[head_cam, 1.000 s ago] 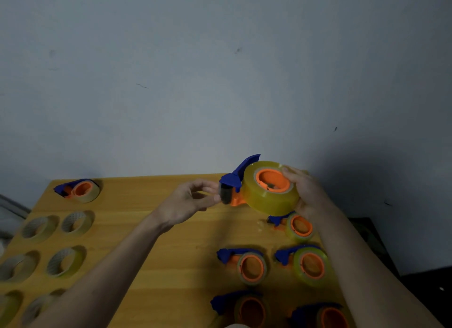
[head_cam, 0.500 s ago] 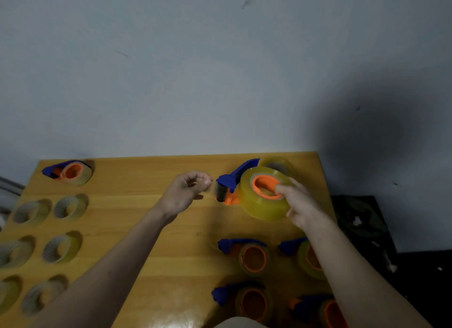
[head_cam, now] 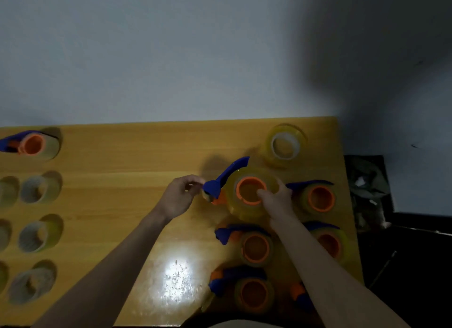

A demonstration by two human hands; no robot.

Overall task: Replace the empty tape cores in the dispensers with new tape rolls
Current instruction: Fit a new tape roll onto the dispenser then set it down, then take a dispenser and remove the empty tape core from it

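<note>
dispenser [head_cam: 234, 188] | right hand [head_cam: 276, 198] grip on roll | left hand [head_cam: 178, 198] pinching front

A wooden table [head_cam: 122, 156] stands against a pale wall [head_cam: 171, 53].

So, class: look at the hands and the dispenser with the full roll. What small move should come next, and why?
Probably set this dispenser down in the bare spot beside the other loaded dispensers. Its new roll already sits round the orange hub, the right hand holds that roll, and the left hand pinches at the blue front end, so loading looks nearly complete.
</note>
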